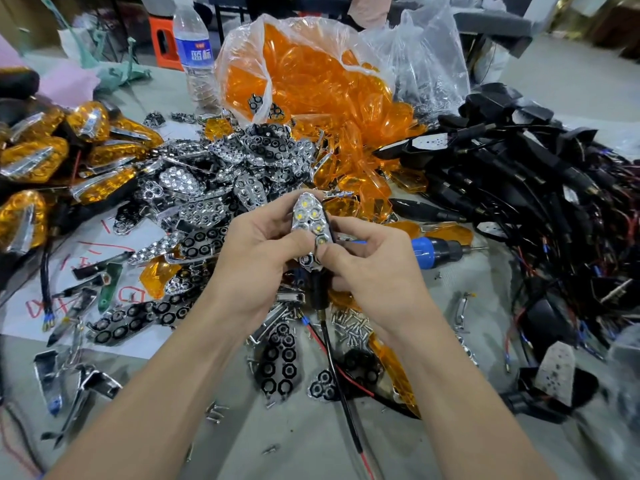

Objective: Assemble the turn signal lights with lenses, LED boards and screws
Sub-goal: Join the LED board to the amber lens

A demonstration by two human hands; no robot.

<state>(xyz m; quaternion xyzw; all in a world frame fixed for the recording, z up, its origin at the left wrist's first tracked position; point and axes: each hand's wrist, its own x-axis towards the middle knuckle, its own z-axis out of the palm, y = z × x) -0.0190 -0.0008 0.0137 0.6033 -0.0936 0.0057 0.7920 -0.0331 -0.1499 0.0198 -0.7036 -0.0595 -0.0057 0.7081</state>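
I hold one turn signal light (309, 220) upright above the table's middle; its chrome honeycomb reflector with pale LEDs faces me. My left hand (256, 258) grips its left side. My right hand (363, 265) pinches its lower right edge with thumb and fingers. Its black stem and a black and red wire (343, 386) hang down between my forearms. A heap of chrome reflectors (207, 174) lies behind my left hand. Orange lenses (311, 81) fill a clear plastic bag at the back. Small screws (353, 329) lie scattered under my right wrist.
Finished amber lights (52, 157) are piled at the left. Black housings with wires (536, 202) are heaped at the right. A blue-handled screwdriver (436, 252) lies right of my hands. A water bottle (195, 53) stands at the back. Black-backed reflectors (277, 362) lie near the front.
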